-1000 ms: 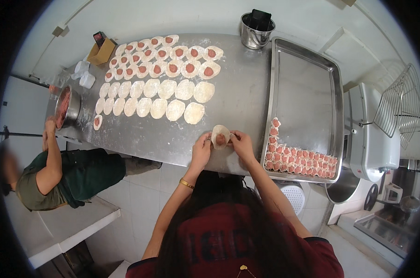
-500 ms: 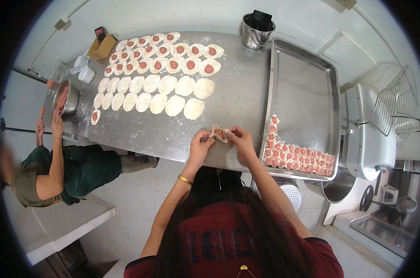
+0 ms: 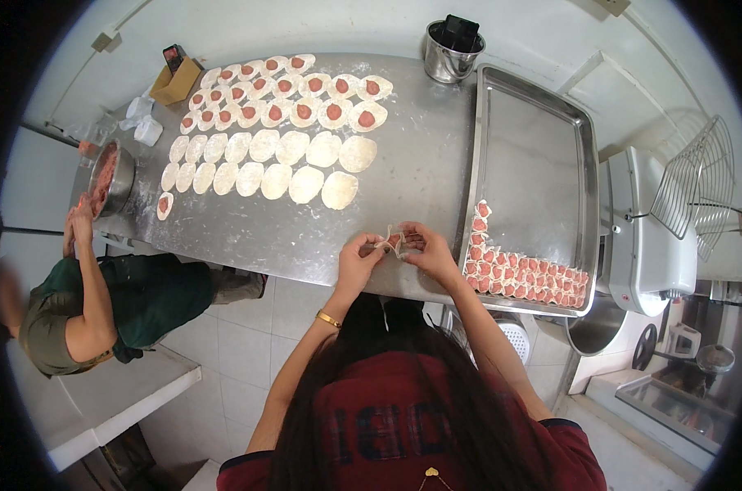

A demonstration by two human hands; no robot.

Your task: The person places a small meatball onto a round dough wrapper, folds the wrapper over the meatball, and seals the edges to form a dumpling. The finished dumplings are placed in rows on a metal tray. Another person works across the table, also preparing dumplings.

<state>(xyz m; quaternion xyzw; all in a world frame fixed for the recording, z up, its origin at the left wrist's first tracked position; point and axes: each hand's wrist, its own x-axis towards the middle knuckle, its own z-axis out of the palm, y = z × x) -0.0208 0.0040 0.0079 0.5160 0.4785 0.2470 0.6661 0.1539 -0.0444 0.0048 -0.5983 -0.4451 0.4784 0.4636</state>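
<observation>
Over the near edge of the steel table (image 3: pixel 420 164), my left hand (image 3: pixel 359 260) and my right hand (image 3: pixel 430 251) hold a meat-filled dumpling (image 3: pixel 394 241) between them. Its pale wrapper is pinched by the fingertips of both hands, with pink filling showing at the middle. Farther left on the table lie rows of flat round dough wrappers (image 3: pixel 307 186). The farther rows carry dabs of pink meat (image 3: pixel 303 112), while most nearer ones are bare. Right of my hands, a big metal tray (image 3: pixel 477 147) holds packed rows of open-topped dumplings (image 3: pixel 525 278) along its near end.
At the left, a co-worker (image 3: pixel 133 303) in a green apron reaches to a steel bowl (image 3: pixel 124 182) of pink meat filling. A cardboard box (image 3: pixel 174 84) and a steel bucket (image 3: pixel 453 64) stand at the table's far side. Right of the tray is a white machine (image 3: pixel 649 233).
My fingers have gathered the dumpling's wrapper closer around the filling, and my right fingers have shifted on its edge. The co-worker's two hands have come together by the bowl.
</observation>
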